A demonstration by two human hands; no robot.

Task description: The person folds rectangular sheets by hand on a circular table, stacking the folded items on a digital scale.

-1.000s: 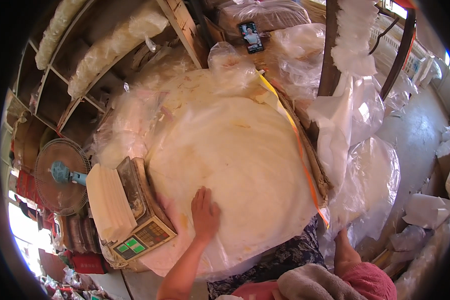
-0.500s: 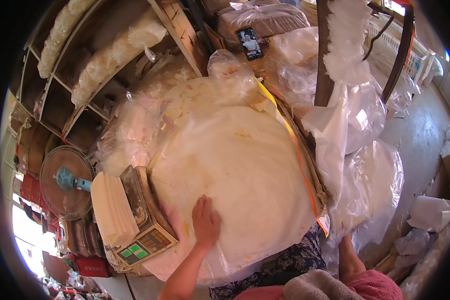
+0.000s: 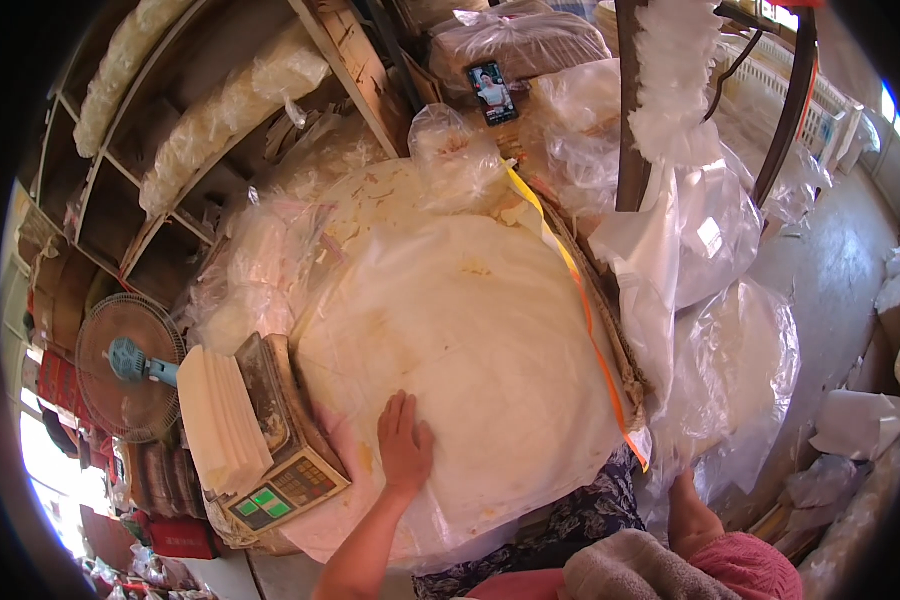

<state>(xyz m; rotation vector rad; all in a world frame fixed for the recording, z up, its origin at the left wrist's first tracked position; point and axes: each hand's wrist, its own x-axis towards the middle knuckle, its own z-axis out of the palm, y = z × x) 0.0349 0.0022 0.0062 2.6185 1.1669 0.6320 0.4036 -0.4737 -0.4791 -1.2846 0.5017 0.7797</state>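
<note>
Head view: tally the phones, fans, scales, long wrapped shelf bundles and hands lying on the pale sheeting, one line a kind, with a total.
Phone: 1
Fan: 1
Scale: 1
Long wrapped shelf bundles: 2
Left hand on pale sheeting: 1
Total: 6

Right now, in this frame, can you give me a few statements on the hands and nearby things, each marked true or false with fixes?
1. The left hand lies on the broad pale covering. True.
2. The right hand holds the phone. False: the phone lies beyond the covering; the right forearm leads to the clear plastic, where the hand is not clearly seen.
3. The scale has a lit green display. True.
4. The fan stands on the person's right. False: the fan is on the left.
</note>
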